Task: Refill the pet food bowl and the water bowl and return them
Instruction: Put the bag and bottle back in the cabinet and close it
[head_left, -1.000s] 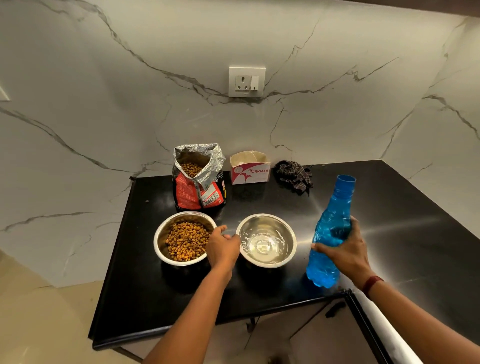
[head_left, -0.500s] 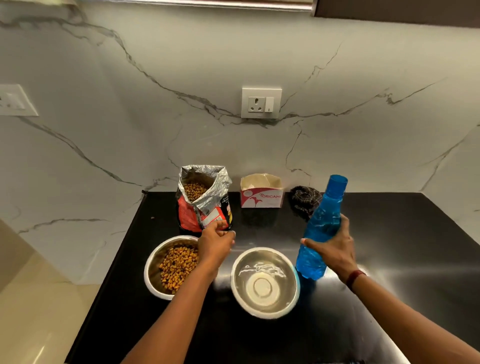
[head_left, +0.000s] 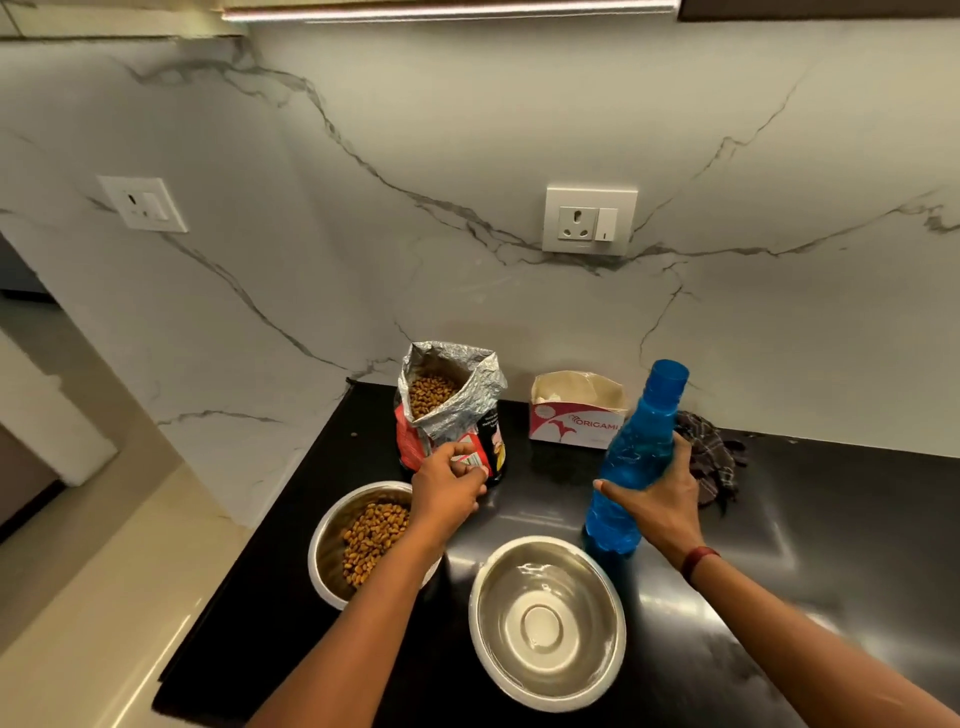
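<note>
A white marble wall (head_left: 467, 156) with grey veins fills the upper half of the frame. Below it a glossy black bench (head_left: 831, 519) runs from lower centre to the right edge, and a beige floor (head_left: 78, 597) shows at lower left.

At bottom centre stands the water bowl (head_left: 474, 618), a round steel bowl with bright glints inside; whether it holds water cannot be told. Just left of it and a little further up sits the food bowl (head_left: 313, 551), also steel and holding brown kibble, with the left forearm crossing above its right side.

Behind the food bowl, near the wall, the food bag (head_left: 457, 405) stands upright, its foil mouth open on more kibble. Right of centre a capped blue bottle (head_left: 636, 447) leans with its top towards the right; its base is at the bench surface beside the water bowl's upper right rim, though contact is unclear.

A torn-open tissue box (head_left: 571, 423) sits between bag and bottle against the wall. A dark checked cloth (head_left: 714, 457) lies just behind the bottle. Two white sockets (head_left: 589, 221) are on the wall, one centre right, one upper left.

The right hand (head_left: 657, 501) wraps around the bottle's middle. The left hand (head_left: 449, 480) pinches the bag's lower front, fingers curled. A red wristband (head_left: 698, 558) circles the right wrist.
</note>
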